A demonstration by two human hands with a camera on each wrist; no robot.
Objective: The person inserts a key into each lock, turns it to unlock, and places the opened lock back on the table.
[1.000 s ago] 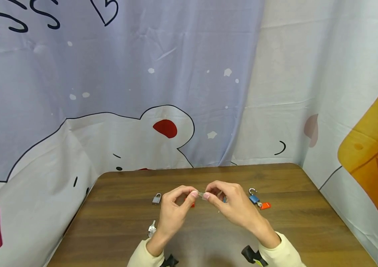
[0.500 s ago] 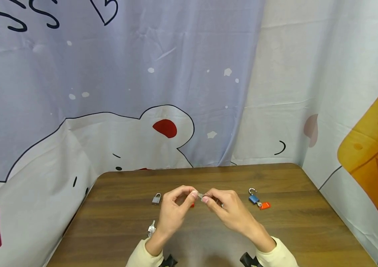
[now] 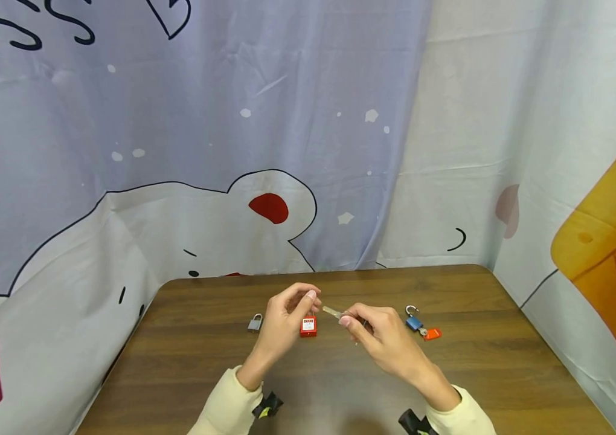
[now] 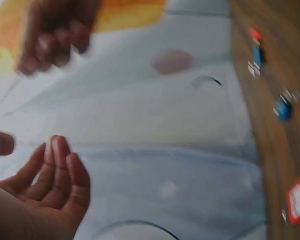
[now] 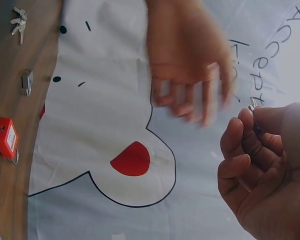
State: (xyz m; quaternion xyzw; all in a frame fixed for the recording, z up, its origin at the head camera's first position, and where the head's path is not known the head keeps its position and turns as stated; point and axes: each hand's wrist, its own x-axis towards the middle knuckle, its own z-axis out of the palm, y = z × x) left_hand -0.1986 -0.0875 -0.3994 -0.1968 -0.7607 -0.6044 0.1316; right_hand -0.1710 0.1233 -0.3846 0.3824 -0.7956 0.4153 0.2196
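Note:
My right hand pinches a metal key between thumb and forefinger, its blade pointing left toward my other hand. In the right wrist view only a small part of the key shows past the thumb. My left hand is raised just left of the key tip, apart from it, and holds nothing. Its fingers are loosely bent in the left wrist view. On the table behind the hands stands a red padlock with a white label.
A grey padlock and a bunch of keys lie at left on the wooden table. At right is an open blue padlock with an orange tag. Another blue padlock shows in the left wrist view. A printed curtain hangs behind.
Both hands met at the key before. The left hand has let go and moved up and away, so the key now shows in the right hand alone. The red padlock has come into fuller view.

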